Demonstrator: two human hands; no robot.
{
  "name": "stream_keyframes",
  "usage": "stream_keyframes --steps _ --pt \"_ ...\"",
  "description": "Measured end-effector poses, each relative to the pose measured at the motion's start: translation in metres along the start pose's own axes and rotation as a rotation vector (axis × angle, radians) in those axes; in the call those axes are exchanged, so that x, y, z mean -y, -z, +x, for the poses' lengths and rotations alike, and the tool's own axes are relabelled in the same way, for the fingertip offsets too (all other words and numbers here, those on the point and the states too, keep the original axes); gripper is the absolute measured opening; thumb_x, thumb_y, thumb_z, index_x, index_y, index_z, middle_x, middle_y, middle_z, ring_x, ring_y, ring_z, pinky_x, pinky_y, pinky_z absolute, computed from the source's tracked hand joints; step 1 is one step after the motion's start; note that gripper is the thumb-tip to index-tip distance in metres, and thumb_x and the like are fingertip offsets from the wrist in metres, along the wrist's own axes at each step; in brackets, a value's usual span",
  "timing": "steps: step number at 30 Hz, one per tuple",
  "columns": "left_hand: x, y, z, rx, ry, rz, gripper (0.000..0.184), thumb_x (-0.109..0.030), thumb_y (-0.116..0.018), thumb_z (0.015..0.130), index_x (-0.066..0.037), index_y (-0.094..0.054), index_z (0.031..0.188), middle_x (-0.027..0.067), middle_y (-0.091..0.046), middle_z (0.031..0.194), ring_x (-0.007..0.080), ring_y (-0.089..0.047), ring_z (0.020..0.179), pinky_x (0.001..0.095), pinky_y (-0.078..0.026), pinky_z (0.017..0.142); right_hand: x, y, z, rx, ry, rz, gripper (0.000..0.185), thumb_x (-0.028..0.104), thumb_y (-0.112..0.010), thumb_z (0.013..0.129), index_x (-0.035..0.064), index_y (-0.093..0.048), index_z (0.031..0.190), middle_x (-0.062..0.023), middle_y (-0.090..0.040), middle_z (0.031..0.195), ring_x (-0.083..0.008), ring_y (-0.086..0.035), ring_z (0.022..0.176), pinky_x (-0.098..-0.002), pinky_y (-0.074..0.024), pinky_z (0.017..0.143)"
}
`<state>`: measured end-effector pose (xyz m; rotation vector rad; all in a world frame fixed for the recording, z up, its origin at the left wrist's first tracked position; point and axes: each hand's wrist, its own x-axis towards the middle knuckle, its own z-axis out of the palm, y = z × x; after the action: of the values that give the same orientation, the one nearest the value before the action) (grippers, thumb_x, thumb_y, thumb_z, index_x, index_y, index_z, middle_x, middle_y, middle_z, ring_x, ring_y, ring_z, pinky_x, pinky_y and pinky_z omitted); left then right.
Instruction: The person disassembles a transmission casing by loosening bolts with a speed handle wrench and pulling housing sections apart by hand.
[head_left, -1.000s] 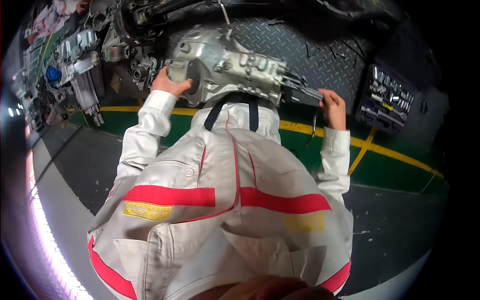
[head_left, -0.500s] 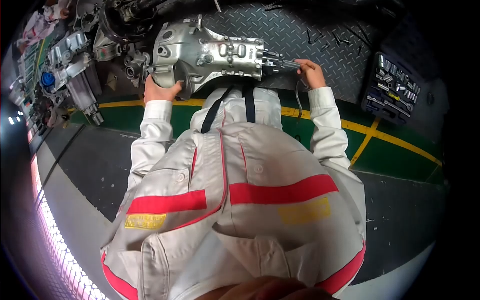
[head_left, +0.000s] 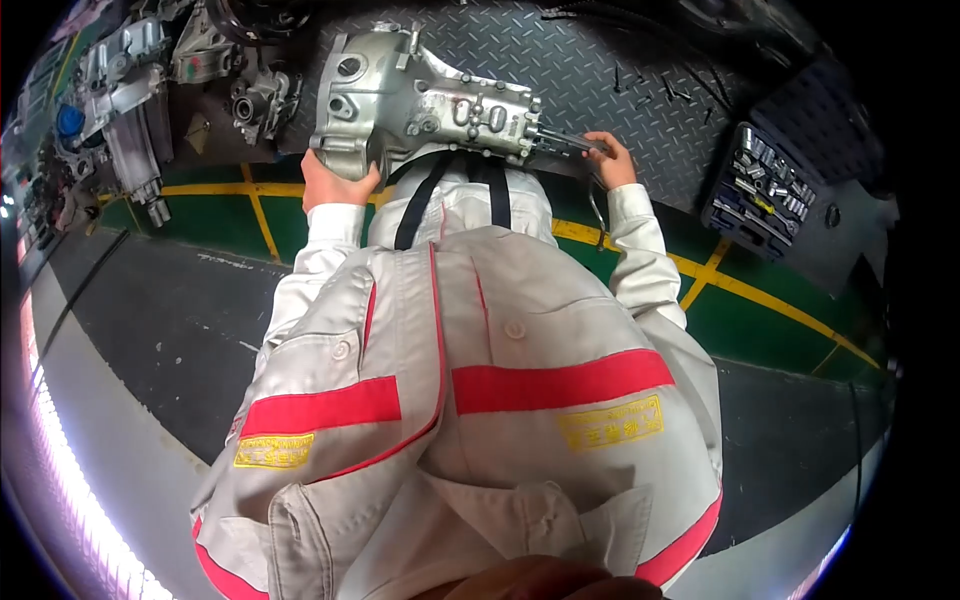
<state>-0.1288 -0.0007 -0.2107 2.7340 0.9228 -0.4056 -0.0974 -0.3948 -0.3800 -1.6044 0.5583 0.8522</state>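
A silver metal gearbox housing lies on its side at the near edge of the bench, against my lap. My left hand is closed round the lower rim of its wide left end, with the thumb on the near side. Several thin metal rods stick out of the narrow right end. My right hand is closed on the outer ends of these rods, fingertips pinched. A thin dark strip hangs down beside that hand; where it is attached is hidden.
Loose bolts lie on the diamond-plate bench top. An opened socket set case sits at the right edge. Other metal castings and a smaller machined part stand at the left.
The gearbox housing has shifted slightly right and turned a little clockwise, and both hands have kept their grip. The view has also shifted a little.
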Motion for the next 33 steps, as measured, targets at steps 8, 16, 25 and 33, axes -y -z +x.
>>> stream_keyframes --steps 8,16,25,33 --pt "0.033 -0.032 -0.032 -0.179 -0.054 -0.088 0.086 -0.038 -0.082 0.055 -0.003 -0.042 0.123 0.017 -0.056 0.112 0.0332 -0.058 0.099 0.039 -0.047 0.084 -0.054 0.001 0.004 0.032 0.227 0.053 0.044 -0.012 -0.048 0.078 0.0083 -0.058 0.116 -0.0074 -0.061 0.103 -0.0185 -0.057 0.099 -0.0262 -0.0425 0.087" --pt "0.034 -0.013 -0.044 -0.092 -0.027 -0.134 0.086 -0.045 -0.078 0.057 -0.005 -0.04 0.123 0.0155 -0.052 0.114 0.0354 -0.056 0.101 0.043 -0.048 0.082 0.044 0.023 -0.117 -0.361 0.48 -0.074 0.023 0.009 -0.048 0.091 0.0055 -0.063 0.109 -0.0009 -0.06 0.072 -0.007 -0.052 0.062 -0.0212 -0.0403 0.058" --pt "0.048 -0.03 -0.043 -0.16 -0.087 -0.127 0.097 -0.046 -0.078 0.059 -0.005 -0.029 0.133 0.0157 -0.046 0.124 0.0333 -0.049 0.113 0.0421 -0.045 0.09 0.245 0.005 -0.338 0.166 1.034 0.421 0.024 0.011 -0.043 0.095 -0.0016 -0.053 0.113 0.0042 -0.028 0.053 -0.0046 -0.021 0.041 -0.0235 -0.0166 0.039" --pt "0.033 -0.036 -0.096 -0.572 -0.362 -0.383 0.071 -0.015 -0.07 0.068 -0.003 -0.038 0.13 0.0181 -0.038 0.132 0.0379 -0.032 0.125 0.0434 -0.03 0.102 0.275 -0.081 -0.227 0.153 1.24 0.551 0.02 0.003 -0.047 0.091 -0.0052 -0.056 0.107 0.0025 -0.032 0.056 -0.0044 -0.022 0.044 -0.0222 -0.0176 0.041"
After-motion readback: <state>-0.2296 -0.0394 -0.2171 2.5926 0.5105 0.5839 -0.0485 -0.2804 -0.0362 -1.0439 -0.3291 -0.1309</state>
